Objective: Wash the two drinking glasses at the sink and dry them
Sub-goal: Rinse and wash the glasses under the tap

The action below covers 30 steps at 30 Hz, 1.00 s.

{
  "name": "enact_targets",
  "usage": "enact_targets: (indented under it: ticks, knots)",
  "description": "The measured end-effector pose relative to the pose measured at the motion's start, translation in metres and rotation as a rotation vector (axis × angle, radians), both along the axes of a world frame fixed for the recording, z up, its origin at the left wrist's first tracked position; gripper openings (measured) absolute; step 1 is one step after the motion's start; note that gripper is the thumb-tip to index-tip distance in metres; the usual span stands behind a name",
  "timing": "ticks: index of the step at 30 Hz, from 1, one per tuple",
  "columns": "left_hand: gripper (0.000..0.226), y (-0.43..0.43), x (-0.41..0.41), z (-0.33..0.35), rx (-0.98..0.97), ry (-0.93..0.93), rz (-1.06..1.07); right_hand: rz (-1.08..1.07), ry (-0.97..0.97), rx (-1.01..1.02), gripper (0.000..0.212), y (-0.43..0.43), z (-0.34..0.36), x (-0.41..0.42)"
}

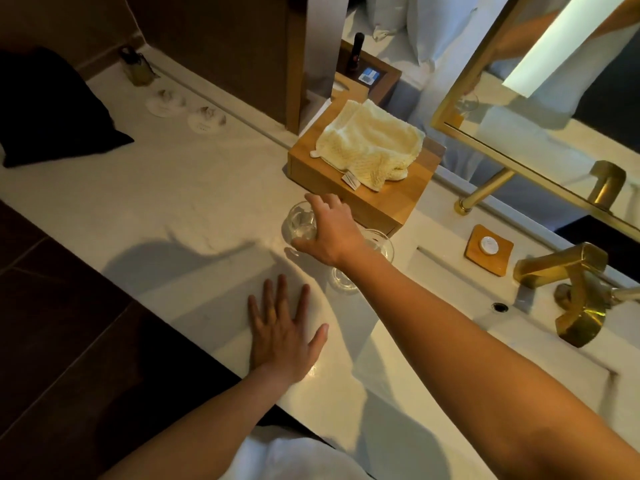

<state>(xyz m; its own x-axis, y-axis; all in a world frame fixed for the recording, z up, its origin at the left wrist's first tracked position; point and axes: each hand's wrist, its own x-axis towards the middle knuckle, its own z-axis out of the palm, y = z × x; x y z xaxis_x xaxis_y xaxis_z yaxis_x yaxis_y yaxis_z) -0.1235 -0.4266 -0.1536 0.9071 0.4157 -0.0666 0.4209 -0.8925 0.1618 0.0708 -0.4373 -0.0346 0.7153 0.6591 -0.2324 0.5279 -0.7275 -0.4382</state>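
Observation:
Two clear drinking glasses stand on the white counter in front of a wooden box. My right hand (329,230) reaches over the left glass (300,221) and grips it from above, fingers curled round its rim. The second glass (375,249) stands just to the right, partly hidden by my right wrist. A cream cloth (370,143) lies crumpled on top of the wooden box (377,199). My left hand (282,330) rests flat, fingers spread, on the counter near its front edge.
The brass tap (568,289) and white sink basin (433,344) are at the right. A round soap on a wooden dish (488,249) sits behind the basin. A gold-framed mirror (540,140) hangs above. A black cushion (52,109) and two white coasters (183,110) lie at the far left.

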Motion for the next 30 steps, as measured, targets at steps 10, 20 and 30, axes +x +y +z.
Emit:
enact_targets:
  ticks: [10, 20, 30]
  knots:
    - [0.086, 0.001, -0.002, -0.010, -0.014, -0.042, -0.013, 0.028, 0.019, 0.006, 0.091, 0.011, -0.006, 0.003]
    - [0.085, 0.002, -0.003, -0.009, -0.011, 0.010, -0.009, -0.001, 0.162, 0.212, 0.090, -0.041, 0.015, -0.040]
    - [0.079, -0.014, 0.002, 0.007, 0.078, 0.161, 0.096, -0.012, 0.271, 0.242, 0.082, -0.175, 0.009, -0.086]
